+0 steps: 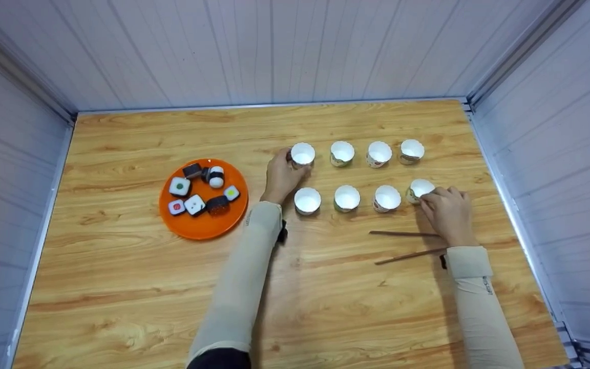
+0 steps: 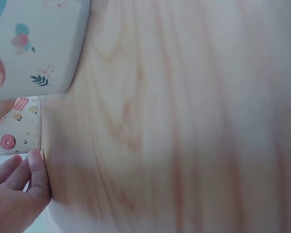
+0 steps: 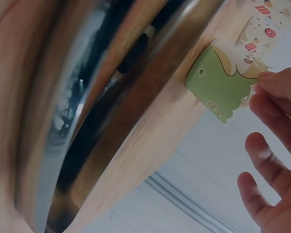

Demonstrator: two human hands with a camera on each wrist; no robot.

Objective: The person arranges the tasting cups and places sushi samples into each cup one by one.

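White paper cups stand upright in two rows on the table. My left hand point(image 1: 282, 178) grips the leftmost cup point(image 1: 303, 154) of the back row, fingers on its left side and thumb at its front right. In the left wrist view the fingers of that hand point(image 2: 24, 191) are against a cup with a printed pattern point(image 2: 19, 131). At the right end of the front row, my right hand point(image 1: 449, 212) pinches the rim of a cup point(image 1: 420, 188). This cup point(image 3: 218, 80) looks green and cream in the right wrist view, where the other fingers are spread apart from it.
An orange plate point(image 1: 200, 230) with several toy sushi pieces point(image 1: 195, 205) lies left of my left hand. Two brown chopsticks point(image 1: 402, 233) lie in front of the cups, partly under my right hand and wrist. Pale panels point(image 1: 295, 51) wall the table at the back and sides.
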